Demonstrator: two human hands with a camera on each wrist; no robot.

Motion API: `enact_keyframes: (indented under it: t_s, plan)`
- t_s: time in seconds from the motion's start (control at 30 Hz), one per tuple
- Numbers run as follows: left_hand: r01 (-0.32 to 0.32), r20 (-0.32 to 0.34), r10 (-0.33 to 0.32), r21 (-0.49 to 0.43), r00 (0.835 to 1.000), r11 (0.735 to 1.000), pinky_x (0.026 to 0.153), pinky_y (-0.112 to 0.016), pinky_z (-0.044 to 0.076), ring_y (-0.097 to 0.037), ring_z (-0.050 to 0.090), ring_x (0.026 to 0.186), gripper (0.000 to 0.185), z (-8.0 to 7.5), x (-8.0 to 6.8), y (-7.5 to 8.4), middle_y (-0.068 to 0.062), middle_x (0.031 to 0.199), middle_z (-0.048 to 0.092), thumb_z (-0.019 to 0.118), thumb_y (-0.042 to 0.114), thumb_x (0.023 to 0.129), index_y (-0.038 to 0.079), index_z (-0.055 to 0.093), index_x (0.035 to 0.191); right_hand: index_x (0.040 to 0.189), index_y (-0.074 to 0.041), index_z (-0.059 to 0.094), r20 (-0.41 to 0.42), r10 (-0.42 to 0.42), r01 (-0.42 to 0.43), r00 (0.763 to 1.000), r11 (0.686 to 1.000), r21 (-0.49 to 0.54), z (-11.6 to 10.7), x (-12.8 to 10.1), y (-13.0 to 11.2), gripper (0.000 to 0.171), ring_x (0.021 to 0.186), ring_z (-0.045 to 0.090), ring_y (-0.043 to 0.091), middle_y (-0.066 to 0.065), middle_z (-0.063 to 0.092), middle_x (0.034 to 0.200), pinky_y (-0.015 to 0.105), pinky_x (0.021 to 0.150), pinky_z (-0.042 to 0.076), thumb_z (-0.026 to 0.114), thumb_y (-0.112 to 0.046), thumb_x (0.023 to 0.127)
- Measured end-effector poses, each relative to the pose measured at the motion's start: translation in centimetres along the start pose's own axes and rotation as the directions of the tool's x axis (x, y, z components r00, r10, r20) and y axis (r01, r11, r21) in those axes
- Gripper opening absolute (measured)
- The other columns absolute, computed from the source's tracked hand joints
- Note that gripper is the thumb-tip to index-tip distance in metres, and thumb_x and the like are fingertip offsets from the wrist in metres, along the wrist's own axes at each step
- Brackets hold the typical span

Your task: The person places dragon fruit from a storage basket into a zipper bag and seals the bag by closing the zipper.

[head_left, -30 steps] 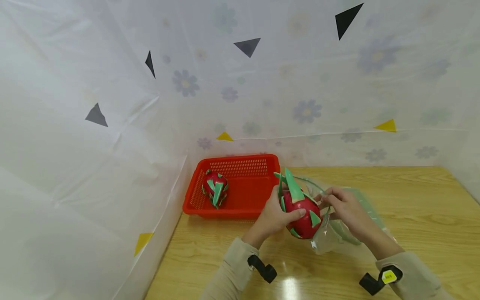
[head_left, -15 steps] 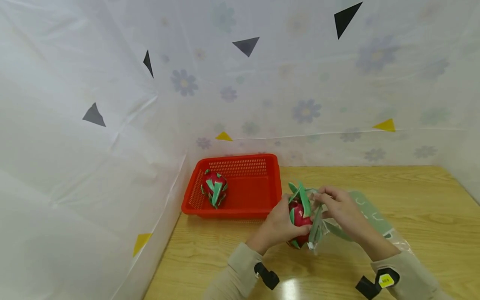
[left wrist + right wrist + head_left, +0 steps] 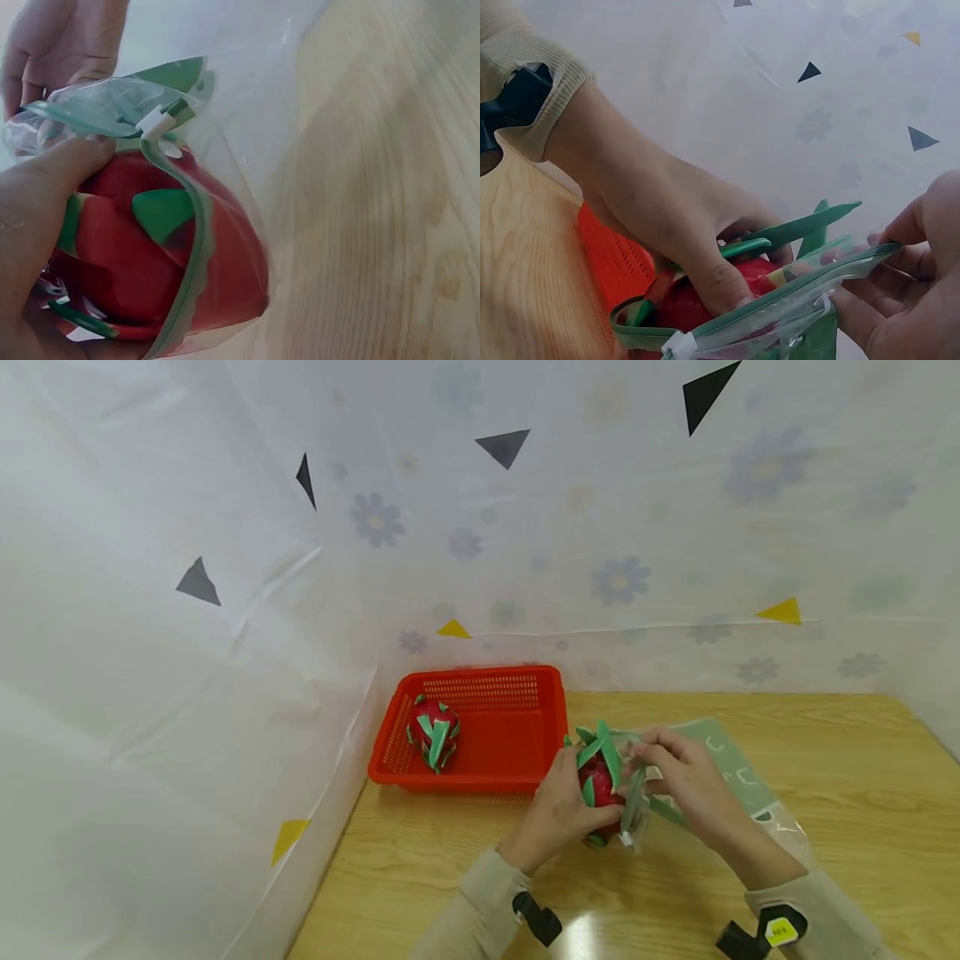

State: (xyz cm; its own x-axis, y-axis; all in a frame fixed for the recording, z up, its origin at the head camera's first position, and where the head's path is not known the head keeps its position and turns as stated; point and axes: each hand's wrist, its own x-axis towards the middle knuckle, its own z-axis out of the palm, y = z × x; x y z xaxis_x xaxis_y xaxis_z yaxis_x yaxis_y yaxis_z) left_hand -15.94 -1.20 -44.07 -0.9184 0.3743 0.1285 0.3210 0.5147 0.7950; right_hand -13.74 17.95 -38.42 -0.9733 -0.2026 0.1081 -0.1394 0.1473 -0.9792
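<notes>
My left hand (image 3: 567, 799) grips a red dragon fruit (image 3: 597, 778) with green scales, low over the wooden table (image 3: 825, 860). In the left wrist view the dragon fruit (image 3: 142, 262) sits partly inside the mouth of a clear zip bag (image 3: 225, 225), whose green zip strip crosses it. My right hand (image 3: 660, 760) pinches the zip bag's (image 3: 738, 777) opening edge just right of the fruit. In the right wrist view my left hand's fingers (image 3: 712, 277) wrap the dragon fruit (image 3: 690, 307) and my right fingers (image 3: 907, 300) hold the bag rim (image 3: 802, 296).
A red slotted basket (image 3: 517, 752) stands at the table's back left and holds a second dragon fruit (image 3: 432, 732). White flowered sheeting (image 3: 225, 652) walls in the left and back sides. Bare tabletop lies to the right and front.
My left hand has lowered the dragon fruit towards the table and into the bag's mouth. My right hand has drawn the zip edge over the fruit's right side.
</notes>
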Motion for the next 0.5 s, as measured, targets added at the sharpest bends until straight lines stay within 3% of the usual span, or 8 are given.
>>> enact_keyframes:
  t_s: [0.07,0.17,0.23,0.3,0.37,0.4,0.47,0.5]
  plan:
    - [0.017,-0.058,-0.021,-0.077,0.998,0.997,0.082,-0.018,0.052,-0.006,0.054,0.107,0.081,-0.1,0.1,0.1,0.004,0.127,0.05,0.082,0.043,0.078,0.017,0.037,0.141,0.104,0.007,0.054,0.018,-0.009,0.009,1.0,1.0,0.007,0.2,-0.1,-0.2,0.041,0.085,0.068,0.024,0.012,0.064,0.092,0.041,0.075,0.06,0.041,-0.032,0.107]
    - [0.077,-0.14,-0.111,-0.226,0.984,0.971,0.084,-0.024,0.055,-0.008,0.056,0.107,0.075,-0.4,0.4,0.2,0.005,0.124,0.053,0.082,0.045,0.078,0.02,0.04,0.135,0.103,0.005,0.053,0.057,-0.013,0.012,0.998,1.0,0.017,0.7,-0.3,-0.4,0.038,0.085,0.068,0.026,0.015,0.064,0.093,0.042,0.076,0.059,0.042,-0.031,0.107]
    - [0.128,-0.173,-0.195,-0.335,0.966,0.933,0.087,-0.029,0.056,-0.011,0.058,0.109,0.073,-0.6,0.6,0.2,0.004,0.125,0.054,0.081,0.047,0.079,0.022,0.041,0.135,0.102,0.005,0.053,0.074,-0.012,0.01,0.997,1.0,0.022,1.2,-0.4,-0.5,0.036,0.084,0.068,0.026,0.015,0.064,0.092,0.041,0.073,0.059,0.043,-0.029,0.107]
    - [0.166,-0.185,-0.272,-0.447,0.944,0.879,0.09,-0.036,0.057,-0.015,0.059,0.111,0.071,-0.6,0.8,0.1,0.002,0.126,0.056,0.08,0.047,0.08,0.023,0.041,0.134,0.103,0.005,0.053,0.076,0.003,-0.004,0.997,1.0,0.023,1.7,-0.6,-0.5,0.035,0.083,0.068,0.023,0.012,0.064,0.091,0.039,0.071,0.059,0.044,-0.029,0.107]
    - [0.179,-0.19,-0.32,-0.526,0.928,0.832,0.091,-0.04,0.057,-0.017,0.06,0.112,0.071,-0.5,0.9,0.1,-0.001,0.126,0.057,0.079,0.049,0.08,0.022,0.04,0.134,0.103,0.005,0.053,0.079,0.012,-0.014,0.997,1.0,0.027,2.0,-0.6,-0.5,0.034,0.083,0.066,0.021,0.009,0.064,0.09,0.037,0.07,0.058,0.045,-0.028,0.106]
    - [0.177,-0.2,-0.332,-0.544,0.922,0.82,0.091,-0.039,0.057,-0.018,0.06,0.111,0.071,-0.3,0.9,0.1,-0.002,0.125,0.057,0.079,0.049,0.08,0.022,0.04,0.134,0.103,0.005,0.052,0.08,0.013,-0.015,0.997,0.999,0.028,2.2,-0.7,-0.5,0.034,0.083,0.066,0.02,0.009,0.065,0.09,0.036,0.07,0.058,0.045,-0.028,0.106]
    - [0.141,-0.213,-0.315,-0.577,0.925,0.804,0.088,-0.04,0.058,-0.019,0.061,0.11,0.068,0.2,0.8,0.2,-0.002,0.124,0.057,0.078,0.047,0.082,0.022,0.041,0.133,0.104,0.005,0.052,0.079,0.008,-0.011,0.997,0.999,0.042,2.3,-0.7,-0.6,0.034,0.084,0.066,0.02,0.009,0.064,0.091,0.035,0.07,0.058,0.044,-0.028,0.107]
    - [0.119,-0.224,-0.293,-0.57,0.929,0.813,0.087,-0.038,0.058,-0.018,0.06,0.11,0.066,0.5,0.7,0.2,-0.001,0.124,0.055,0.078,0.046,0.083,0.022,0.041,0.132,0.104,0.005,0.052,0.076,-0.003,-0.001,0.997,0.999,0.053,2.3,-0.7,-0.6,0.035,0.084,0.066,0.021,0.01,0.064,0.091,0.035,0.07,0.058,0.043,-0.028,0.107]
